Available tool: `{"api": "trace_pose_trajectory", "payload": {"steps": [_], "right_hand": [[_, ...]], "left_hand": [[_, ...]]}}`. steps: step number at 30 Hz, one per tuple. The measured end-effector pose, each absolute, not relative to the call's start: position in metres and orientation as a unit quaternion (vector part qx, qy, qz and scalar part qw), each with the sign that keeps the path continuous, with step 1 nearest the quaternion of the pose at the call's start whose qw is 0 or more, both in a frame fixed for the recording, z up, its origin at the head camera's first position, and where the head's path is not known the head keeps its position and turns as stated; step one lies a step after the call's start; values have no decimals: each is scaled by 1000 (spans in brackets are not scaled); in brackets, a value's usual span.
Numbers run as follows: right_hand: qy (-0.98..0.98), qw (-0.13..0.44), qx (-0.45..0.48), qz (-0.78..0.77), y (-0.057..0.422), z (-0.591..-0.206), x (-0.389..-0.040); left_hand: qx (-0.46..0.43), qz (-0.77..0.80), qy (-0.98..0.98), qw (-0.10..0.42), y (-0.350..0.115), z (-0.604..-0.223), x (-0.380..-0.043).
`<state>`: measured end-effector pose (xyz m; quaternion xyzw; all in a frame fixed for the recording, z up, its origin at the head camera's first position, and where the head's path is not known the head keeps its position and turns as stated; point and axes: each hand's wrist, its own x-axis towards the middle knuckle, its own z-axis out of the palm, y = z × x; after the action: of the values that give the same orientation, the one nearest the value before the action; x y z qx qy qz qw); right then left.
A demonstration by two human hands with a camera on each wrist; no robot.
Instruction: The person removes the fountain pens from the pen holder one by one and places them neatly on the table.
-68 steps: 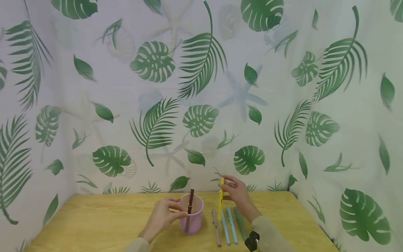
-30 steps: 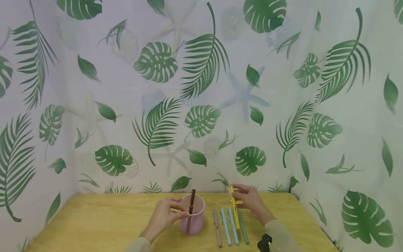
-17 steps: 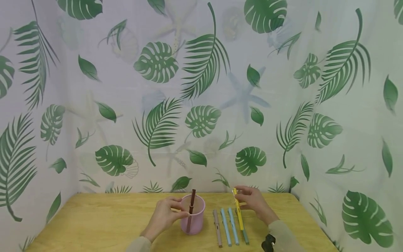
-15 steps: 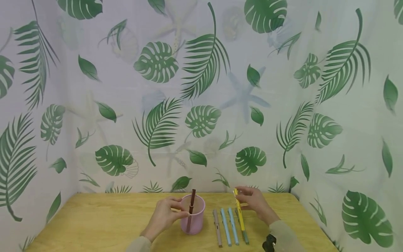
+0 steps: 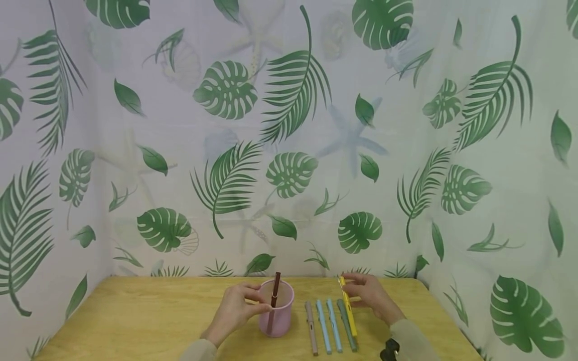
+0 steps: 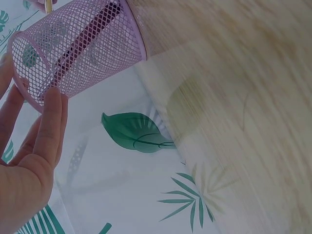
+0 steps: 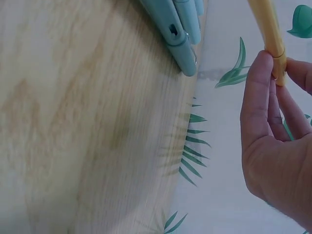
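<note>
A pink mesh pen holder (image 5: 276,321) stands upright on the table, with a dark brown pen (image 5: 275,291) leaning inside it. My left hand (image 5: 235,308) pinches the holder's rim between thumb and fingers; the left wrist view shows that grip on the mesh cup (image 6: 92,53). In my right hand (image 5: 370,296) a yellow pen (image 5: 348,311) is pinched by its upper end, tilted, just right of a green pen (image 5: 346,323). The right wrist view has the yellow pen (image 7: 268,29) between thumb and fingertips. Whether its lower end touches the table I cannot tell.
Left of the green pen lie a light blue pen (image 5: 334,325), another light blue pen (image 5: 323,326) and a greyish-brown pen (image 5: 311,328), roughly parallel. The wooden table (image 5: 149,321) ends at a leaf-print curtain (image 5: 289,125) behind and at both sides.
My right hand has carried the yellow pen rightward, across above the blue and green pens, and lowered it to the green pen's right. My left hand stays on the pen holder.
</note>
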<state>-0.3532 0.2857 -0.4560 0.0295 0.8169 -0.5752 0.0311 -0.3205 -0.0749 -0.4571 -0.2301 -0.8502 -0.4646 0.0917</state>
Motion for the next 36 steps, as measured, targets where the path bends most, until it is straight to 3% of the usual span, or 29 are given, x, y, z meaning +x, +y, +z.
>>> {"api": "trace_pose_trajectory", "payload": {"steps": [36], "right_hand": [[846,68,86,-521,311,-483,-358]], "left_hand": [[-231,-469,-848,90,-74,-457,-320]]}}
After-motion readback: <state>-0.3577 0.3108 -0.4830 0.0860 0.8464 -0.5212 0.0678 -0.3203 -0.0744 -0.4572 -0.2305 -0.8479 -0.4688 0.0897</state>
